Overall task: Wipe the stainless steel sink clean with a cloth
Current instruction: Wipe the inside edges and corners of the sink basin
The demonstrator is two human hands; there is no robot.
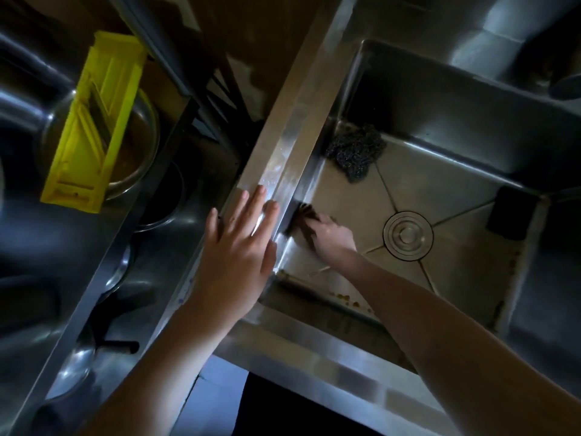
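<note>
The stainless steel sink fills the right half of the head view, with a round drain in its floor. My right hand is down inside the sink and presses a dark cloth against the left inner wall. The cloth is mostly hidden under my fingers and blends with its reflection. My left hand lies flat, fingers spread, on the sink's left rim. It holds nothing.
A steel wool scourer lies in the sink's far left corner, and a dark block leans at its right wall. Brown residue lines the near edge of the floor. Left of the sink stand a yellow slicer and metal bowls.
</note>
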